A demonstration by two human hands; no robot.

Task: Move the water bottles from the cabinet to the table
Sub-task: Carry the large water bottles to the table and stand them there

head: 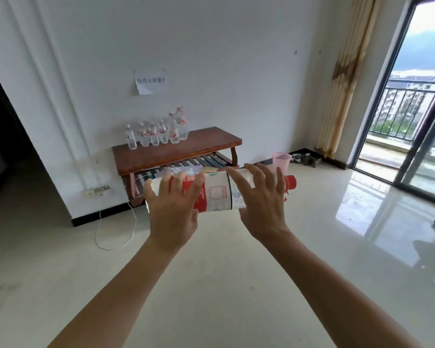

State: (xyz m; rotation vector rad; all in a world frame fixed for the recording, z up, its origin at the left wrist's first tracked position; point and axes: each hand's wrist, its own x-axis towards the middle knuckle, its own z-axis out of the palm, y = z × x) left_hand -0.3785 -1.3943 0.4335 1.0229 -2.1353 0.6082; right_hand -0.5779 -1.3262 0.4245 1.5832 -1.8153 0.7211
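In the head view, our two bare forearms come first, reaching forward over the pale floor (211, 285). Our left hand (172, 209) is closed around the base end of a big bottle (219, 192), the fingers wrapped over its red and white label. Our right hand (261, 204) lies on the neck end with the fingers spread; we cannot tell if it really grips. The bottle lies horizontal in the air, with its red cap (290, 183) pointing right. Behind it, well apart, a low wooden table (176, 151) stands at the white wall, and a group of bottles (158, 131) stands upright on its left rear part. A paper sign (150, 81) hangs above them. A pink basket (281, 159) stands on the floor, right of the table.
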